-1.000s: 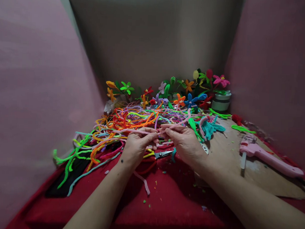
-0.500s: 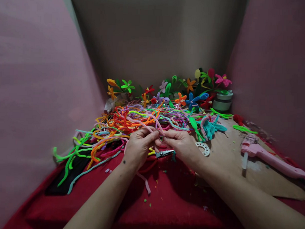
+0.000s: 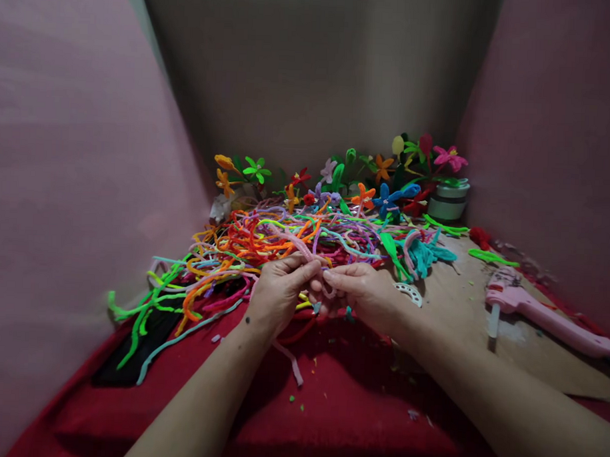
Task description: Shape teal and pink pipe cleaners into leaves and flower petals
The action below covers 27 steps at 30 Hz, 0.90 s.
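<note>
Over red cloth (image 3: 349, 410), room between forearms (image 3: 203, 398), left hand (image 3: 279, 287) and right hand (image 3: 365, 287) clamped on pink strand (image 3: 300, 244), by edge of pile (image 3: 247, 238).

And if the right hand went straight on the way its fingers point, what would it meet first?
Probably the left hand, which pinches a pink fuzzy strand; exact depth between the hands is unclear.

Left hand (image 3: 281, 286) and right hand (image 3: 365, 289) bare, forearms (image 3: 212, 392) too — a small, round, dark spot (image 3: 248, 320) marks the left wrist (image 3: 258, 324) (a fainter fleck (image 3: 241, 347) sits nearby).
</note>
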Available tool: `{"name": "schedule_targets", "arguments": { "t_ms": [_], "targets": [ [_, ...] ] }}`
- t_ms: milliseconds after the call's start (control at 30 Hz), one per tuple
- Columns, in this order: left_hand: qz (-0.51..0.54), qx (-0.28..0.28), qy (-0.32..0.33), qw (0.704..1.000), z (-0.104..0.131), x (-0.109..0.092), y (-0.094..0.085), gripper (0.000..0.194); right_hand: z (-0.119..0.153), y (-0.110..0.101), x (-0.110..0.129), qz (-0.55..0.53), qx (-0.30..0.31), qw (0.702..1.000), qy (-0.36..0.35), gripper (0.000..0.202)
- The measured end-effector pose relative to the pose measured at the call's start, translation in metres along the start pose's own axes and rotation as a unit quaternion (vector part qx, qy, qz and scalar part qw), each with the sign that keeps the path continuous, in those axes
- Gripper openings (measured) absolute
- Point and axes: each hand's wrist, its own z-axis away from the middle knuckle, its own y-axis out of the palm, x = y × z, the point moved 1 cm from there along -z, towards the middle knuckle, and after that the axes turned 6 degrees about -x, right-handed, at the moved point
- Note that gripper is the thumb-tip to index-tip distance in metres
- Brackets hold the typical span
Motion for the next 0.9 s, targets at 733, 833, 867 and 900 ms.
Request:
{"name": "schedule_targets", "arguments": {
  "t_ms": [733, 833, 867, 900],
  "targets": [
    [0.105, -0.081, 0.077, 0.988, -0.004, -0.016, -0.004, 0.015, 0.000, 0.004, -0.004, -0.041, -0.055, 0.997, 0.045, 0.015],
    [0.115, -0.085, 0.082, 0.986, -0.007, -0.017, -0.007, 0.016, 0.000, 0.003, -0.004, -0.123, -0.015, 0.989, 0.077, 0.015],
    [0.116, -0.084, 0.082, 0.986, -0.007, -0.017, -0.008, 0.016, 0.000, 0.002, -0.005, -0.149, -0.006, 0.985, 0.092, 0.014],
    [0.117, -0.084, 0.082, 0.986, -0.008, -0.016, -0.009, 0.015, -0.001, 0.001, -0.006, -0.170, -0.001, 0.980, 0.106, 0.013]
  ]
}}
